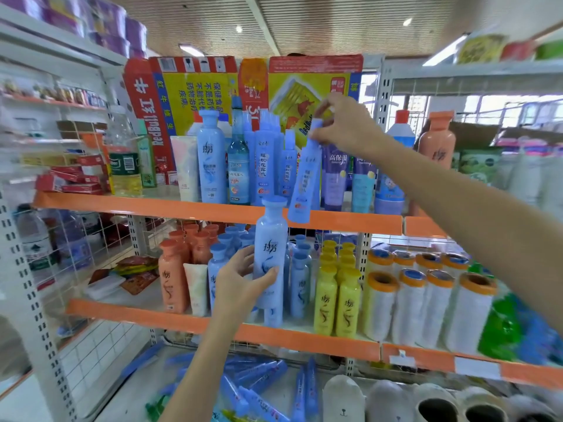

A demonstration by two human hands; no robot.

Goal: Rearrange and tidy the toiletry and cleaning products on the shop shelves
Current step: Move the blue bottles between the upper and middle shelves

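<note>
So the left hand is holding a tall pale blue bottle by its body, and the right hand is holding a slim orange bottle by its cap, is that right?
Not quite: the slim bottle in the right hand is blue, not orange, as the head view shows. The rest holds: it hangs by its cap, and the left hand holds the tall pale blue bottle by its body.

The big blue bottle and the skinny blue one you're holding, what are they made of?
Pale blue shampoo bottle in the left hand: probably smooth plastic, judging by its soft sheen and moulded cap. Slim blue spray bottle in the right hand: likely plastic too, slightly see-through, though motion blur leaves that uncertain.
</note>
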